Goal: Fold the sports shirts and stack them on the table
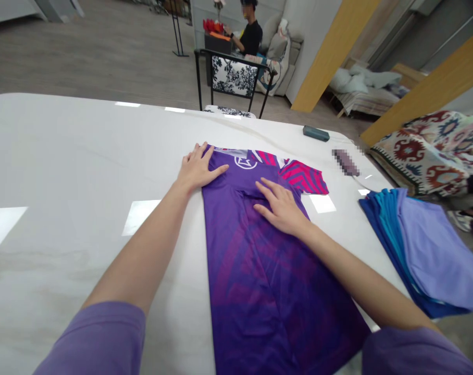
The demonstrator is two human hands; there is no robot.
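Note:
A purple sports jersey point(244, 250) lies on the white table point(84, 146), its left side folded inward so that edge runs straight. One pink-and-purple patterned sleeve point(305, 177) sticks out to the right, and a white round emblem point(246, 163) shows near the collar. My left hand point(199, 167) rests with spread fingers on the jersey's upper left corner. Flat on the upper middle of the cloth, beside a crease, lies my right hand point(280, 207), fingers apart. Neither hand grips the fabric.
Several folded blue and lilac garments point(427, 250) are stacked at the table's right edge. A dark green case point(315, 133) and a blurred-out purple object point(346, 162) lie at the far right. Beyond the table stand a chair point(234, 78) and a seated person point(252, 36).

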